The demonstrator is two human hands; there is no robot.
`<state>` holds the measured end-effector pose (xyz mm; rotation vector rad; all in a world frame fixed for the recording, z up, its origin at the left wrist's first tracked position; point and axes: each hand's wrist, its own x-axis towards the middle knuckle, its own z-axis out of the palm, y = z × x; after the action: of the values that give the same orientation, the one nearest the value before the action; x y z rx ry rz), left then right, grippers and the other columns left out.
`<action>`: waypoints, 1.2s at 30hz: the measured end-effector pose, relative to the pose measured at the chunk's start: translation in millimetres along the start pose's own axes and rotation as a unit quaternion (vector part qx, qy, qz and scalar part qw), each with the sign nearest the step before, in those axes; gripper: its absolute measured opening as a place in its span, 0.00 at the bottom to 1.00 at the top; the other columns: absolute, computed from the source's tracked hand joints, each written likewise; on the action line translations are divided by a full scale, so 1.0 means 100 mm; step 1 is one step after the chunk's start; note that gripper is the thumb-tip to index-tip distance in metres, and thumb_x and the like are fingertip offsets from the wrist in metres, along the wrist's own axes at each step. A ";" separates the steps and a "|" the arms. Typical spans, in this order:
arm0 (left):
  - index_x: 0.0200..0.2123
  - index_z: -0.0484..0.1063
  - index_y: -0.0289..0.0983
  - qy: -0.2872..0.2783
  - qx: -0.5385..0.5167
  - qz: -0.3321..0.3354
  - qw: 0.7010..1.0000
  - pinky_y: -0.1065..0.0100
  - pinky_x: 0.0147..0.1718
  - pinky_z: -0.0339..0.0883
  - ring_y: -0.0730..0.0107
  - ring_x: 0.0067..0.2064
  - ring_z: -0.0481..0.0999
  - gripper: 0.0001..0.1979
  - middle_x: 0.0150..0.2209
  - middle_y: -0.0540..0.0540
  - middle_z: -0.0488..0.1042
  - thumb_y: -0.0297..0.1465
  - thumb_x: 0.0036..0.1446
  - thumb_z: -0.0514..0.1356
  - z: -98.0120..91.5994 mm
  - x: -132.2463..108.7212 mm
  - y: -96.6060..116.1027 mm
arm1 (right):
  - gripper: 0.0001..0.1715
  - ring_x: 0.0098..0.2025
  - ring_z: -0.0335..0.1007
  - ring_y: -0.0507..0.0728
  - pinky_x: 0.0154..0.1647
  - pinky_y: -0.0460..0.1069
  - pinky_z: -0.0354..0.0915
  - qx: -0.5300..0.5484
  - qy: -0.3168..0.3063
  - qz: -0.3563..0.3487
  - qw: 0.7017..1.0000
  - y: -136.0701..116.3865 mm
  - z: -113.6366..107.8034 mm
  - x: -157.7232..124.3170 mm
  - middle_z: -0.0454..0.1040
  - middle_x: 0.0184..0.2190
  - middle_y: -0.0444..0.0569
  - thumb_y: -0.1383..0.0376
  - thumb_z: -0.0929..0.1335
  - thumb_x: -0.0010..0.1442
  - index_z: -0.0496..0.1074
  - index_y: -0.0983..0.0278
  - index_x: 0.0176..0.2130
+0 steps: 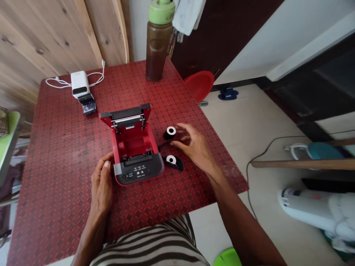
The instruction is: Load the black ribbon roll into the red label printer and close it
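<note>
A red and black portable receipt printer (133, 147) stands on the table with its lid open upright, showing a red, empty-looking paper bay. My left hand (101, 181) holds the printer's near left side, with the fingers against its casing. My right hand (192, 146) hovers with fingers spread just right of the printer, holding nothing I can make out. Under its fingertips lie a black roll with a white core (169, 133) and a second such roll (171, 160). A thin black strip (166, 145) runs from near the printer toward them.
The red patterned table (61, 166) carries a white corded device (80, 84) with a dark printed strip (88, 104) at its front. A brown bottle with a green cap (158, 44) stands at the far edge. A red round plastic object (199, 85) lies beyond the table.
</note>
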<state>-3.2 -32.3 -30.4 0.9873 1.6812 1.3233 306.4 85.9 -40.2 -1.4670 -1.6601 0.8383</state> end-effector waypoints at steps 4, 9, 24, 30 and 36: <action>0.58 0.86 0.44 -0.013 -0.026 -0.002 1.000 0.58 0.58 0.78 0.53 0.54 0.86 0.24 0.54 0.45 0.88 0.54 0.77 0.62 -0.03 0.00 -0.07 | 0.18 0.52 0.84 0.69 0.59 0.67 0.77 0.003 -0.005 -0.027 1.000 0.06 0.22 0.15 0.87 0.51 0.52 0.56 0.79 0.60 0.81 0.55 0.50; 0.61 0.85 0.47 -0.028 -0.038 -0.014 0.999 0.57 0.62 0.76 0.53 0.55 0.86 0.22 0.56 0.47 0.88 0.52 0.78 0.62 -0.07 0.00 -0.15 | 0.14 0.50 0.83 0.66 0.58 0.64 0.75 0.021 0.015 -0.043 0.999 0.02 0.32 0.33 0.86 0.46 0.49 0.57 0.76 0.62 0.78 0.56 0.48; 0.62 0.85 0.45 -0.031 -0.017 -0.055 0.998 0.50 0.65 0.74 0.44 0.66 0.83 0.24 0.56 0.43 0.89 0.53 0.76 0.63 -0.03 -0.05 0.03 | 0.17 0.42 0.86 0.58 0.46 0.53 0.80 0.070 -0.226 -0.170 0.957 -1.39 -0.63 0.08 0.88 0.45 0.44 0.61 0.82 0.67 0.82 0.52 0.53; 0.61 0.84 0.42 -0.048 -0.019 -0.047 0.998 0.46 0.67 0.72 0.44 0.63 0.85 0.27 0.57 0.40 0.88 0.55 0.75 0.63 -0.04 -0.04 0.05 | 0.10 0.54 0.82 0.65 0.59 0.60 0.76 -0.205 -0.271 -0.235 0.911 -1.51 0.11 0.19 0.86 0.49 0.53 0.74 0.74 0.71 0.80 0.61 0.49; 0.61 0.83 0.41 -0.055 0.000 -0.034 0.998 0.46 0.67 0.72 0.45 0.63 0.85 0.27 0.59 0.40 0.87 0.54 0.76 0.62 -0.05 -0.04 0.10 | 0.08 0.52 0.81 0.66 0.55 0.57 0.73 -0.328 -0.268 -0.206 0.882 -1.60 0.49 0.15 0.86 0.46 0.56 0.76 0.71 0.74 0.79 0.64 0.46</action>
<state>-5.3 -36.6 -19.2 0.9765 1.6180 1.2019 184.0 80.6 73.9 -1.2532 -2.7590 0.4676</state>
